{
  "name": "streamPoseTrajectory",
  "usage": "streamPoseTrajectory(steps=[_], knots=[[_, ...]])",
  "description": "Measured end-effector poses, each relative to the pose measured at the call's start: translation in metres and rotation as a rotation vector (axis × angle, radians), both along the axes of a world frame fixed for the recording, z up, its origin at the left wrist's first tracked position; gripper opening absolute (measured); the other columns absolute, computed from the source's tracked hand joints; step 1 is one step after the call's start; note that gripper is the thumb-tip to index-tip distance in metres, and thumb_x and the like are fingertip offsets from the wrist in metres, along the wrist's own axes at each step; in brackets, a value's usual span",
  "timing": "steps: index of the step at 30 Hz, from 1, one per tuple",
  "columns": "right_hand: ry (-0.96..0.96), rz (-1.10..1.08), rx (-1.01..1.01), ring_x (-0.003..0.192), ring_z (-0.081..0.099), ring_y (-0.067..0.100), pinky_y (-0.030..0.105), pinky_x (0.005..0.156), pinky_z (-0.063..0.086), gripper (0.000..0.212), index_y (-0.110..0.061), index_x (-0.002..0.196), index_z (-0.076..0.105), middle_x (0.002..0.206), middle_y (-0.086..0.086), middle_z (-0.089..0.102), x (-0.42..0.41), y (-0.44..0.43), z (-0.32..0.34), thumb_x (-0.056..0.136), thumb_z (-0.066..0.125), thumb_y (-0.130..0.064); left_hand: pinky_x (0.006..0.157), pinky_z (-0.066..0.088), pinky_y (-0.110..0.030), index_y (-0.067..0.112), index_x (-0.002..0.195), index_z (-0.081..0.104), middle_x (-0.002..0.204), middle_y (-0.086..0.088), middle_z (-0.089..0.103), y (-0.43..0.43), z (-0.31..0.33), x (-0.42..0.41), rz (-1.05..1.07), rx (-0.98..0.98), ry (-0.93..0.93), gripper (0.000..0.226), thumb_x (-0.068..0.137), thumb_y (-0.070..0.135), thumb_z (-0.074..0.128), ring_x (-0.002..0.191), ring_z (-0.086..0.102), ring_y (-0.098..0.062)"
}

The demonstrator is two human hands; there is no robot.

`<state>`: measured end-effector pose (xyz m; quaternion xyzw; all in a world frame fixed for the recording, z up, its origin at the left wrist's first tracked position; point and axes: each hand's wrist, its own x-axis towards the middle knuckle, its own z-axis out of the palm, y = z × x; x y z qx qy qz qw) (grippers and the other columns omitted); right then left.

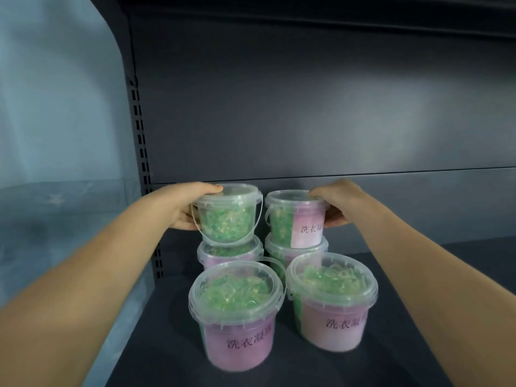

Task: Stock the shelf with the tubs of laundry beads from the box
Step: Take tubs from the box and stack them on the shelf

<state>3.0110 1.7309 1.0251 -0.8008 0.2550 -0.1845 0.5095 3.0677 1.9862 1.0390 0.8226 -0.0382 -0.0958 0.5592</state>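
My left hand (181,212) and right hand (339,203) are bare. My left forearm (92,277) and right forearm (435,261) are bare too, uncovered right to the edges of the view. Both arms are slender and smooth, narrowing at the wrists. My fingernails are too blurred to make out.

pink tub labels (240,342), each reading "洗衣凝"

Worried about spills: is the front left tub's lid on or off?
On. The clear lid sits closed over the front left tub, seated all round its rim.
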Motion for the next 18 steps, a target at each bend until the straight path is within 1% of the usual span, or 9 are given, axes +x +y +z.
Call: streamPoseTrajectory(steps=[3,5,8,9,10,12,14,15,18], knots=[[0.002,0.03,0.035,0.056,0.065,0.026,0.025,0.04,0.051,0.015,-0.003,0.082,0.06,0.076,0.016,0.066,-0.002,-0.002,-0.001,0.081,0.064,-0.018,0.06,0.052,-0.029,0.009,0.105,0.061,0.091,-0.009,0.065,-0.002,-0.008,0.001,0.003,0.088,0.019,0.041,0.079,0.039,0.07,0.077,0.063,-0.02],[0.006,0.044,0.038,0.055,0.065,0.027,0.024,0.039,0.05,0.017,-0.002,0.086,0.06,0.075,0.018,0.066,-0.004,-0.003,-0.001,0.084,0.061,-0.019,0.064,0.053,-0.029,0.008,0.105,0.061,0.09,-0.008,0.065,0.0,-0.006,0.002,0.012,0.104,-0.007,0.044,0.077,0.04,0.073,0.078,0.063,-0.02],[0.012,0.063,-0.026,0.06,0.066,0.027,0.026,0.048,0.051,0.025,-0.001,0.093,0.06,0.079,0.017,0.067,-0.005,-0.005,-0.001,0.087,0.057,-0.025,0.076,0.052,-0.03,0.006,0.115,0.057,0.109,-0.007,0.063,0.004,-0.001,0.005,0.064,0.239,-0.15,0.063,0.074,0.052,0.07,0.095,0.061,-0.023],[0.008,0.074,-0.059,0.067,0.066,0.028,0.027,0.053,0.052,0.029,-0.001,0.097,0.059,0.084,0.017,0.066,-0.006,-0.005,-0.002,0.088,0.056,-0.028,0.079,0.049,-0.03,0.005,0.117,0.057,0.113,-0.005,0.061,0.004,-0.001,0.005,0.098,0.319,-0.245,0.065,0.076,0.055,0.066,0.101,0.06,-0.025],[0.001,0.091,-0.104,0.075,0.065,0.029,0.03,0.06,0.053,0.033,-0.002,0.099,0.057,0.091,0.016,0.064,-0.006,-0.005,-0.002,0.089,0.056,-0.033,0.076,0.046,-0.028,0.004,0.11,0.06,0.108,-0.004,0.06,0.002,0.0,0.002,0.124,0.401,-0.357,0.059,0.08,0.055,0.061,0.101,0.059,-0.025],[-0.01,0.126,-0.244,0.092,0.061,0.032,0.037,0.078,0.053,0.045,-0.001,0.1,0.055,0.106,0.018,0.06,-0.009,-0.005,-0.004,0.088,0.056,-0.045,0.059,0.039,-0.028,0.004,0.083,0.064,0.086,-0.006,0.059,-0.005,0.002,-0.005,0.127,0.519,-0.571,0.051,0.086,0.053,0.052,0.081,0.059,-0.023],[-0.065,0.174,-0.372,0.107,0.058,0.038,0.045,0.093,0.047,0.061,0.009,0.107,0.056,0.118,0.025,0.059,-0.012,-0.007,-0.005,0.087,0.055,-0.048,0.052,0.034,-0.026,0.002,0.069,0.061,0.073,-0.007,0.057,-0.016,0.004,-0.014,0.096,0.579,-0.694,0.056,0.088,0.053,0.048,0.064,0.054,-0.022],[-0.105,0.217,-0.41,0.113,0.056,0.037,0.046,0.099,0.044,0.062,0.008,0.114,0.056,0.123,0.023,0.058,-0.014,-0.01,-0.006,0.087,0.056,-0.048,0.049,0.032,-0.027,0.004,0.061,0.054,0.064,-0.006,0.052,-0.022,0.004,-0.016,0.079,0.607,-0.726,0.057,0.087,0.054,0.047,0.057,0.049,-0.02],[-0.169,0.365,-0.421,0.124,0.052,0.018,0.036,0.108,0.039,0.057,-0.011,0.129,0.055,0.133,0.002,0.056,-0.023,-0.015,-0.006,0.085,0.06,-0.047,0.047,0.026,-0.026,0.013,0.05,0.03,0.047,0.001,0.033,-0.041,0.0,-0.019,0.046,0.73,-0.732,0.061,0.083,0.062,0.046,0.045,0.037,-0.017]])
